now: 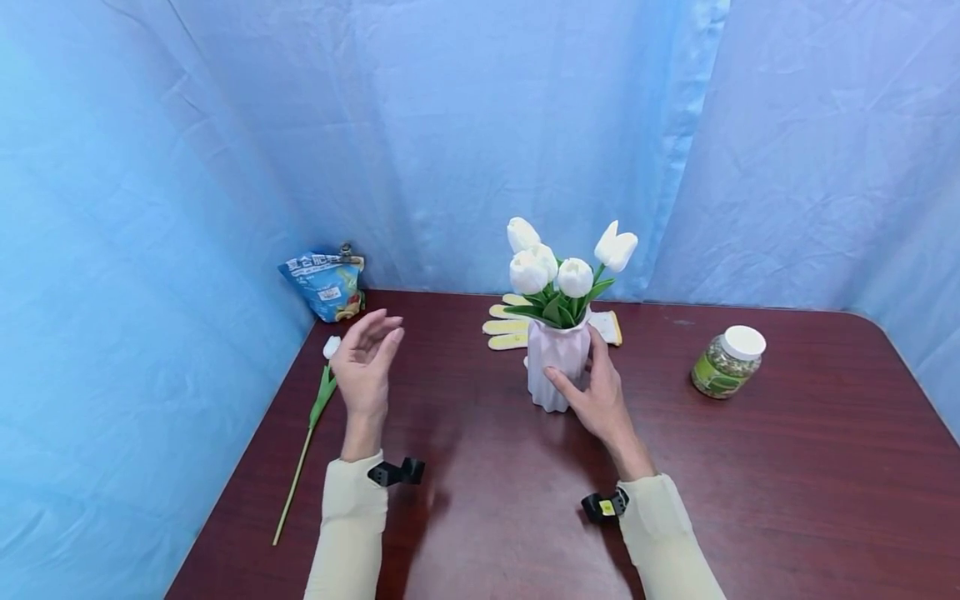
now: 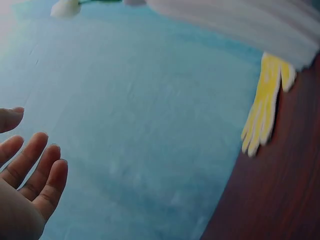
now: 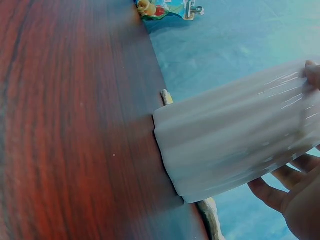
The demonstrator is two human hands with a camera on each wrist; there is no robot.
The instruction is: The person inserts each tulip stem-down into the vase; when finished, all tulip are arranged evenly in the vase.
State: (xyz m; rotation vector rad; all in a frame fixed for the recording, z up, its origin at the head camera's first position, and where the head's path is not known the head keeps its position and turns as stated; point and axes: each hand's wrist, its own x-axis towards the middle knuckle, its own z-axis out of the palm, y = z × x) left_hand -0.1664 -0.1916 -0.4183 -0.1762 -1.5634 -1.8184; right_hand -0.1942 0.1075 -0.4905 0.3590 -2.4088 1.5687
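A pale pinkish-white ribbed vase [image 1: 551, 367] stands upright on the dark red table, holding several white tulips [image 1: 575, 277] with green leaves. My right hand [image 1: 597, 398] grips the vase's right side, thumb in front and fingers round the far side; the right wrist view shows the fingers against the vase [image 3: 230, 140]. To the left, my left hand [image 1: 365, 358] is raised with its fingers loosely bent and nothing in them, as the left wrist view of the hand [image 2: 30, 185] also shows. A single tulip [image 1: 322, 396] lies beside it near the left table edge.
Behind the vase lies a yellow-and-white work glove [image 1: 510, 327], partly hidden. A blue bag [image 1: 324, 286] with a metal clip stands at the back left corner. On the right is a jar [image 1: 727, 362] with a white lid. Blue curtains [image 1: 465, 150] hang behind the table.
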